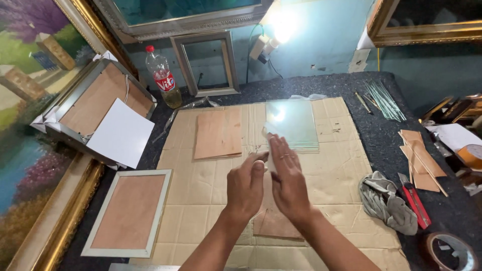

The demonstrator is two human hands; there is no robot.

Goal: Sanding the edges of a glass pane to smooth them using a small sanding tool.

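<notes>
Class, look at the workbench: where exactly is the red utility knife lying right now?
In the head view, the red utility knife lies on the dark table top, right of the cardboard sheet, beside the grey rag and above the tape roll.

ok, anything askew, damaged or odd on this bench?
Mostly tidy. The cardboard mat is creased and torn near its middle, a crumpled grey rag lies by the red utility knife, and a white sheet sits crooked over the frame at left.

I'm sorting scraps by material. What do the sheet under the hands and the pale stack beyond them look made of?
The sheet looks like corrugated cardboard: matte tan, with fold creases. The stack seems to be clear glass panes: greenish, glossy, reflecting the lamp. Both hands hover above the cardboard.
</notes>
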